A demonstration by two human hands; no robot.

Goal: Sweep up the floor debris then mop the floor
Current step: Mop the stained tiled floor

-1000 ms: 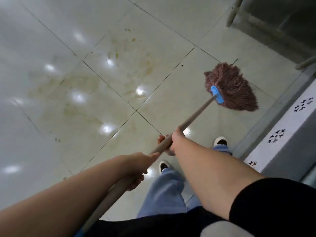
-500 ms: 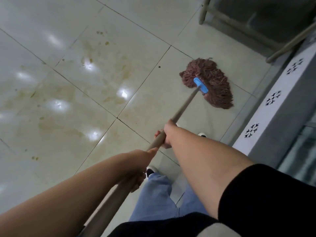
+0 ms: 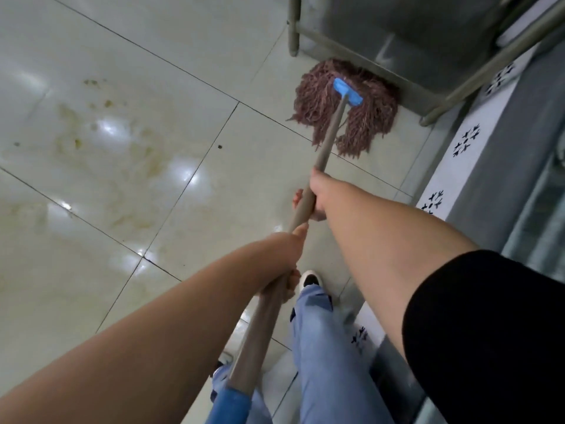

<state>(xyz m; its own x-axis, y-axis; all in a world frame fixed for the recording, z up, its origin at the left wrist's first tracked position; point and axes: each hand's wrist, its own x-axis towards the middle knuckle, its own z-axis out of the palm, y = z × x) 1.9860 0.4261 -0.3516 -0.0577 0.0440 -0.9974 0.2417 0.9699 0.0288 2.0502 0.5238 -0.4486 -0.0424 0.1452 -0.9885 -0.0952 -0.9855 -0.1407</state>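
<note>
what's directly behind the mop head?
Behind the mop head: the lower rail of a metal frame, its far strands touching it. Floor under the strands is covered, so unseen.

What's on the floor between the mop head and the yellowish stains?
Head view: between mop head and stains lie bare pale tiles, grout lines, and one small dark speck.

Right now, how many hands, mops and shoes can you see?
Hands: 2, the left hand and the right hand, both gripping the handle
Mops: 1, the mop
Shoes: 1 clearly, the shoe
Total: 4
</note>
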